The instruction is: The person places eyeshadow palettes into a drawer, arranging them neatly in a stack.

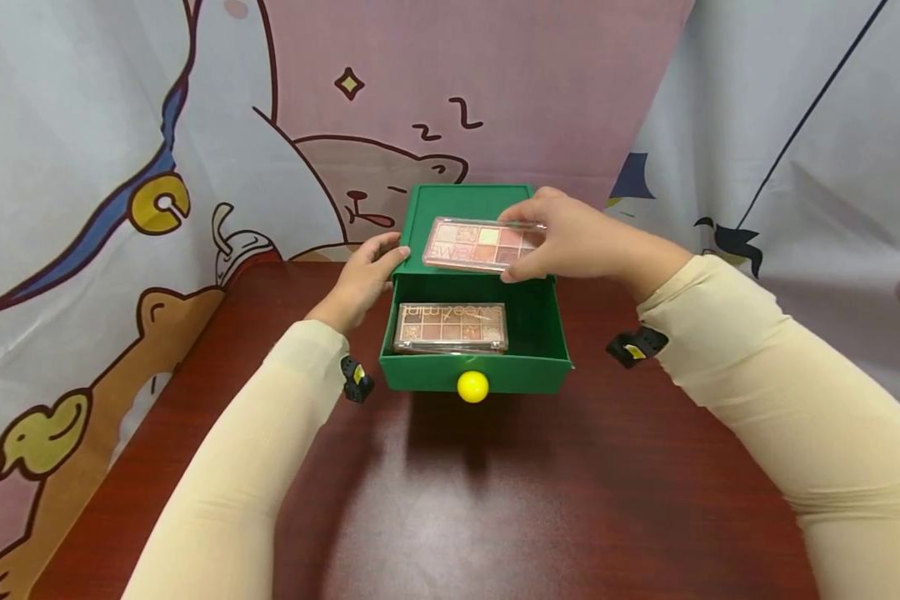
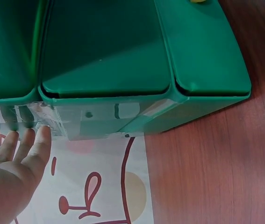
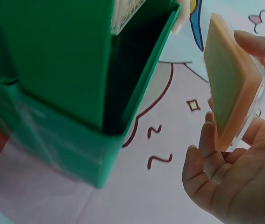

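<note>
My right hand (image 1: 577, 237) pinches a clear-lidded eyeshadow palette (image 1: 461, 243) by its right end, thumb at the near edge. It is held tilted above the green drawer box (image 1: 468, 198). In the right wrist view the peach-coloured underside of that palette (image 3: 228, 77) shows, apart from the box. Below it a pulled-out green drawer (image 1: 525, 375) with a yellow knob (image 1: 472, 387) contains another eyeshadow palette (image 1: 450, 327), lying on the left side. My left hand (image 1: 362, 279) rests at the box's left side; in the left wrist view its extended fingers (image 2: 39, 144) are by that wall.
The box stands on a reddish-brown wooden table (image 1: 645, 500), near its back edge. A cartoon-printed cloth (image 1: 555, 92) hangs behind and to the left. Further green drawer fronts (image 2: 109, 46) of the same box show in the left wrist view.
</note>
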Demonstrator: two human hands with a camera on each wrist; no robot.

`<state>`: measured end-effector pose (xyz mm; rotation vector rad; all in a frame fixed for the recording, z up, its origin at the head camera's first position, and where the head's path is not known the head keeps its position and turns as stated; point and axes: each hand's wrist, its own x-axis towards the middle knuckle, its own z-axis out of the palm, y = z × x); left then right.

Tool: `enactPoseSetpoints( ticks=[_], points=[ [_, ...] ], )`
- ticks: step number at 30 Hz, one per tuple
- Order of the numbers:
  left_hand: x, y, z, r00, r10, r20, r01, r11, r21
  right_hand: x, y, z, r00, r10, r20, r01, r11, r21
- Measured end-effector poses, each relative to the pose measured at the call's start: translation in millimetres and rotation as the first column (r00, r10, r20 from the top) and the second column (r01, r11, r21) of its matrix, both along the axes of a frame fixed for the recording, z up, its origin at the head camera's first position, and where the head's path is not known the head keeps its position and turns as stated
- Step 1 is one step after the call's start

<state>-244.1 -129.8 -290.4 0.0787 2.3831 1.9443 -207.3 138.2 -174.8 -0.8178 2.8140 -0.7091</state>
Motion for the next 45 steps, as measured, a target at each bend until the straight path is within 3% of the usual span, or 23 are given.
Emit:
enactPoseSetpoints(
  ticks=[9, 19, 27, 36, 41, 45],
  points=[
    [1.4, 1.7, -0.5, 1.000, -0.002, -0.011, 0.002, 1.000, -0.019, 4.3, -27, 1.3, 0.990, 0.113, 0.082, -0.123, 0.983, 0.134],
    [1.3, 2.4, 0.5, 1.000, 0.003, -0.012, -0.003, 0.999, -0.032, 8.4, -45, -3.3, 0.977, 0.165, 0.133, -0.194, 0.950, 0.247],
    [1.5, 2.8, 0.6, 1.000, 0.014, -0.009, -0.014, 0.999, -0.033, 7.3, -50, -6.0, 0.976, 0.161, 0.143, -0.197, 0.939, 0.284],
    [-2.2, 6.8, 1.9, 1.000, -0.008, -0.018, 0.008, 1.000, -0.020, 3.0, -45, -5.1, 0.963, 0.161, 0.216, -0.235, 0.894, 0.381],
    [-3.2, 5.1, 2.1, 1.000, -0.016, -0.014, 0.016, 1.000, -0.015, 2.5, -41, -0.9, 0.960, 0.135, 0.243, -0.217, 0.910, 0.353],
    [-1.5, 1.1, 2.8, 1.000, -0.021, -0.003, 0.021, 0.999, -0.040, 1.8, -31, 0.9, 0.970, 0.131, 0.202, -0.186, 0.941, 0.281]
  ],
)
